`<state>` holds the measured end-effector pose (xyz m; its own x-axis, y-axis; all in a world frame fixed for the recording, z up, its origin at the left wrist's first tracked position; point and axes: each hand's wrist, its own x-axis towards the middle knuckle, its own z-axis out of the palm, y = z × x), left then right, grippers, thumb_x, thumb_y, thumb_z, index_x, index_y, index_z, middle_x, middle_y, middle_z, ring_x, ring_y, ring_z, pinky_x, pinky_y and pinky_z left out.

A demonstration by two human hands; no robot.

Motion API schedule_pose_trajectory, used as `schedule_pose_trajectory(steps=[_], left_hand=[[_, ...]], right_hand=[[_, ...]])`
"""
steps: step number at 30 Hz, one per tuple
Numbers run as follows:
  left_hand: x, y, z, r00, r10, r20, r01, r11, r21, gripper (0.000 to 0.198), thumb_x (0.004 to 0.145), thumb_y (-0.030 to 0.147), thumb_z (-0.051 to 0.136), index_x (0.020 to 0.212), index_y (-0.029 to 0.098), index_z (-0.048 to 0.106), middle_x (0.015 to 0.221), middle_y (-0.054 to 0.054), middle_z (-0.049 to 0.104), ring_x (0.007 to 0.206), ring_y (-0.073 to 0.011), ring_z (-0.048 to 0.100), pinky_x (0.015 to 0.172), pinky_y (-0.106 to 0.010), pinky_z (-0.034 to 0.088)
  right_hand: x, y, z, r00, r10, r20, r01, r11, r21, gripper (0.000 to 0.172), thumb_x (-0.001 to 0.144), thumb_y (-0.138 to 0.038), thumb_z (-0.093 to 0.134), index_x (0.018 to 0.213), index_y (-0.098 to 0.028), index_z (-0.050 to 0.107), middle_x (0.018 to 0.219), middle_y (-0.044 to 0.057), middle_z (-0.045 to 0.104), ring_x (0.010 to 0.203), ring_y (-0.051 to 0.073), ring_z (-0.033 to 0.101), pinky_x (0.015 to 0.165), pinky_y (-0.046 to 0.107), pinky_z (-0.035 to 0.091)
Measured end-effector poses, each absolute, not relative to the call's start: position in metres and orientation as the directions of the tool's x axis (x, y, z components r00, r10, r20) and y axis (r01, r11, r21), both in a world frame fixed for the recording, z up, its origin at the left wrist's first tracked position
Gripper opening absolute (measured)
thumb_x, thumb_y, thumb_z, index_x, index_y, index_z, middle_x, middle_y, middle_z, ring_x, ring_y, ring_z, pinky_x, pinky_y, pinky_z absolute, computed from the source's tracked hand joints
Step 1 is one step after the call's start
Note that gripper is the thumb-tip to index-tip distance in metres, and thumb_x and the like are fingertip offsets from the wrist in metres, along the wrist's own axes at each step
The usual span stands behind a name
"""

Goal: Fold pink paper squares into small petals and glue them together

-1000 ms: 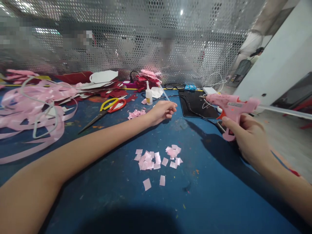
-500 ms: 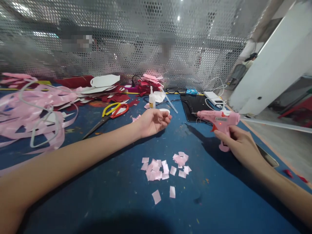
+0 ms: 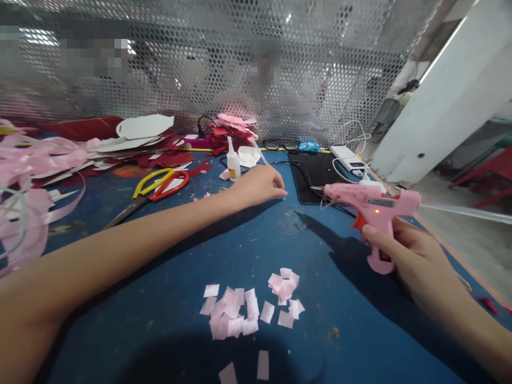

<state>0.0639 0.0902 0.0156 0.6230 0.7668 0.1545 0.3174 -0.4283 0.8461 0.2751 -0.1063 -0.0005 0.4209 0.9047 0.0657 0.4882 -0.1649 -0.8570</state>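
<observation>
My right hand is closed round the grip of a pink hot glue gun. Its nozzle points left above the blue table, a small red light glows on its body, and a clear glue stick juts out behind. My left hand reaches far across the table, palm down, fingers curled together. A thin clear stick shows just past its knuckles; whether the fingers grip it is hidden. A scatter of small pink paper squares lies near me between both arms.
Yellow-and-red scissors, a small white glue bottle, a black mat, a white power bank and glasses lie at the back. Pink ribbon piles up left. A perforated metal screen closes the far side.
My left hand turned from palm up to palm down and moved toward the thin clear stick. My right hand lifted the glue gun slightly and drew it nearer to me.
</observation>
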Motion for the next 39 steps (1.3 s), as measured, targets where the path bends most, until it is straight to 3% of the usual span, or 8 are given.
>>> schedule_pose_trajectory(steps=[12,20,27,30,33,34,36,39], left_hand=[[0.073,0.107,0.016,0.839,0.526,0.139,0.368,-0.737,0.567,0.013,0.061,0.008,0.075,0.060,0.020,0.072,0.056,0.002,0.062,0.055,-0.0109,0.051,0.068,-0.025,0.036],[0.078,0.099,0.017,0.841,0.514,0.168,0.358,-0.762,0.540,0.021,0.066,0.000,0.069,0.055,0.017,0.067,0.055,0.003,0.049,0.057,-0.0113,0.044,0.069,-0.025,0.030],[0.074,0.094,0.009,0.795,0.565,0.221,0.333,-0.711,0.620,0.020,0.068,0.001,0.066,0.056,0.017,0.064,0.060,0.001,0.049,0.060,-0.0117,0.044,0.068,-0.024,0.031],[0.069,0.088,0.013,0.747,0.620,0.240,0.329,-0.658,0.677,0.014,0.073,0.006,0.060,0.067,0.016,0.068,0.057,0.001,0.048,0.056,-0.0109,0.041,0.061,-0.023,0.033],[0.061,0.074,0.027,0.694,0.696,0.184,0.290,-0.504,0.814,0.026,0.084,0.013,0.045,0.078,0.011,0.069,0.049,0.004,0.030,0.044,-0.0077,0.027,0.046,-0.022,0.026],[0.057,0.068,0.031,0.676,0.732,0.086,0.211,-0.304,0.929,0.027,0.084,0.014,0.044,0.076,0.010,0.069,0.050,0.005,0.025,0.043,-0.0067,0.022,0.043,-0.020,0.022],[0.048,0.054,0.036,0.685,0.725,-0.076,0.081,0.028,0.996,0.026,0.079,0.013,0.046,0.066,0.008,0.068,0.052,0.004,0.023,0.044,-0.0053,0.019,0.039,-0.018,0.017],[0.031,0.037,0.032,0.731,0.656,-0.188,0.066,0.205,0.976,0.018,0.073,0.013,0.054,0.062,0.008,0.069,0.050,0.005,0.023,0.044,-0.0040,0.018,0.037,-0.016,0.016]], right_hand=[[0.279,-0.105,0.004,0.507,0.855,0.110,0.515,-0.198,-0.834,0.050,0.061,-0.069,0.063,0.066,-0.019,0.065,0.066,0.002,0.056,0.060,0.017,0.049,0.050,0.029,0.037],[0.284,-0.105,0.000,0.469,0.862,0.192,0.552,-0.116,-0.826,0.043,0.066,-0.066,0.063,0.068,-0.023,0.068,0.069,0.006,0.064,0.063,0.023,0.057,0.055,0.035,0.041],[0.286,-0.105,-0.003,0.478,0.853,0.208,0.549,-0.106,-0.829,0.041,0.068,-0.066,0.064,0.066,-0.025,0.066,0.065,0.004,0.061,0.056,0.019,0.052,0.048,0.033,0.037],[0.287,-0.104,-0.003,0.475,0.851,0.226,0.550,-0.086,-0.831,0.038,0.070,-0.062,0.064,0.068,-0.024,0.065,0.067,0.005,0.062,0.057,0.019,0.053,0.049,0.032,0.038],[0.286,-0.103,-0.001,0.472,0.845,0.252,0.575,-0.078,-0.814,0.037,0.072,-0.060,0.062,0.067,-0.023,0.062,0.064,0.004,0.060,0.055,0.018,0.051,0.049,0.031,0.038],[0.285,-0.103,0.001,0.470,0.840,0.270,0.603,-0.082,-0.794,0.039,0.072,-0.060,0.062,0.062,-0.023,0.059,0.059,0.003,0.056,0.052,0.016,0.049,0.047,0.030,0.037],[0.282,-0.101,0.003,0.441,0.844,0.305,0.672,-0.085,-0.736,0.043,0.071,-0.061,0.061,0.054,-0.023,0.052,0.053,0.001,0.047,0.048,0.014,0.042,0.045,0.029,0.033],[0.275,-0.099,0.002,0.359,0.888,0.288,0.746,-0.088,-0.660,0.045,0.071,-0.062,0.058,0.053,-0.022,0.049,0.050,-0.002,0.041,0.046,0.012,0.037,0.043,0.028,0.030]])
